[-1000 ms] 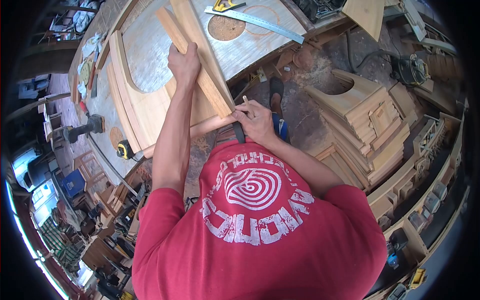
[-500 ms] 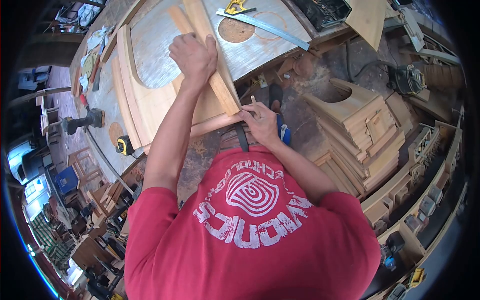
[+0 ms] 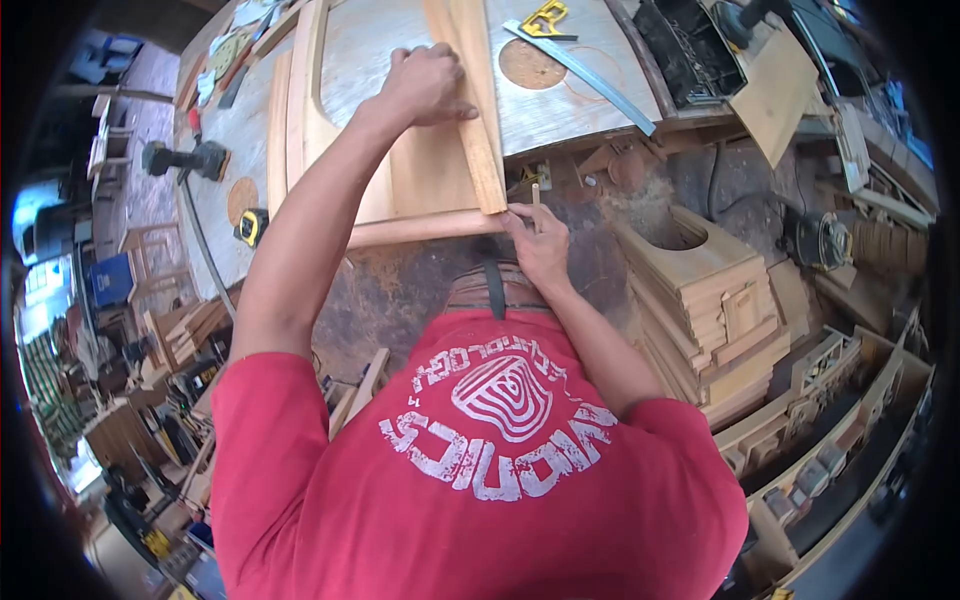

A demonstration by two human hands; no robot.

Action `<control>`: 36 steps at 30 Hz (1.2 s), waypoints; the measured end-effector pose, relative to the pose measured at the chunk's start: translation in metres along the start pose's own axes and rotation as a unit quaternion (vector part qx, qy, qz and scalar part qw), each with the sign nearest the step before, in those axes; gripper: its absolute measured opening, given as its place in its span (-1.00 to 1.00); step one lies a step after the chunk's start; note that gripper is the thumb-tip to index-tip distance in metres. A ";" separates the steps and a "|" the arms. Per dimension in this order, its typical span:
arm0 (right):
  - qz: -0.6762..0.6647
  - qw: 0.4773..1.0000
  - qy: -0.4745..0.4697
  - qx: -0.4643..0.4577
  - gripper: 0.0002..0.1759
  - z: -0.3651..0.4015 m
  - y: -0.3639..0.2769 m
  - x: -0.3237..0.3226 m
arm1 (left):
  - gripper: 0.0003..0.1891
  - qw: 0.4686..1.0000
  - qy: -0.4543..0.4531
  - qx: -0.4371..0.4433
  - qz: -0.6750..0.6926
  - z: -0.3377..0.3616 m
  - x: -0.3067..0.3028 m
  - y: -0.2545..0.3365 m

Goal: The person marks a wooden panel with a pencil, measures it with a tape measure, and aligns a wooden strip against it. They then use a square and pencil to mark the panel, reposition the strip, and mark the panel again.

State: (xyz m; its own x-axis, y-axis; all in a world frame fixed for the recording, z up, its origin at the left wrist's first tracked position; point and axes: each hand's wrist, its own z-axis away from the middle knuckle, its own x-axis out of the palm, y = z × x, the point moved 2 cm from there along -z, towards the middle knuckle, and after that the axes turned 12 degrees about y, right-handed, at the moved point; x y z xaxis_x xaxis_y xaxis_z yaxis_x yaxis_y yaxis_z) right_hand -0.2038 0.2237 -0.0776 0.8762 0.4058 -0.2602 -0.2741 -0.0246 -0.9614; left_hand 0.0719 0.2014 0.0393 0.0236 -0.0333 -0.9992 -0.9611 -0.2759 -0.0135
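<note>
A narrow wooden strip [image 3: 485,165] lies along the right edge of a wooden panel frame [image 3: 425,180], its near end over the front rail [image 3: 430,228]. My left hand [image 3: 425,85] is closed on the strip's upper part, fingers curled, thumb pointing right across it. My right hand [image 3: 541,245] holds a pencil [image 3: 535,194] sticking up between its fingers. The right thumb and fingertips touch the strip's near end at the panel's corner. The underside of the left fingers' grip is hidden.
On the metal-topped bench [image 3: 535,110] lie a combination square [image 3: 590,80], a tape measure [image 3: 252,228] and a cordless drill [image 3: 190,160]. Stacked wooden parts [image 3: 700,290] stand on the floor at right. A black tool case [image 3: 690,55] sits at the back.
The view has shifted, so the bench and panel sit further right. My left hand stays on the strip, its thumb now lying across it. My right hand stays at the near end with the pencil.
</note>
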 end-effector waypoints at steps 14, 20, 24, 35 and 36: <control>-0.146 0.965 0.076 -0.202 -0.74 0.064 -0.087 -0.047 | -0.36 0.995 -0.059 0.064 -0.046 -0.023 -0.024 0.015; 0.040 0.937 0.079 -0.338 -0.80 0.060 -0.122 0.041 | -0.38 0.994 -0.057 0.091 -0.014 -0.024 -0.023 0.011; 0.081 0.927 0.129 -0.342 -0.74 0.045 -0.104 0.081 | -0.41 0.993 -0.059 0.103 0.004 -0.025 -0.019 0.010; 0.097 0.929 0.145 -0.325 -0.67 0.041 -0.102 0.093 | -0.39 0.990 -0.071 0.118 -0.003 -0.030 -0.016 0.011; 0.103 0.930 0.145 -0.323 -0.68 0.041 -0.101 0.093 | -0.39 0.990 -0.071 0.121 -0.004 -0.030 -0.016 0.013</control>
State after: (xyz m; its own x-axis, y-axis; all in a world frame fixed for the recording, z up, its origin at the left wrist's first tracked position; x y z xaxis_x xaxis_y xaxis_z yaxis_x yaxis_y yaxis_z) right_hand -0.1113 0.3009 -0.0013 0.9271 0.0696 -0.3682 -0.2356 -0.6558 -0.7173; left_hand 0.0676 0.1693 0.0568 0.0086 0.1087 -0.9940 -0.9992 -0.0367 -0.0127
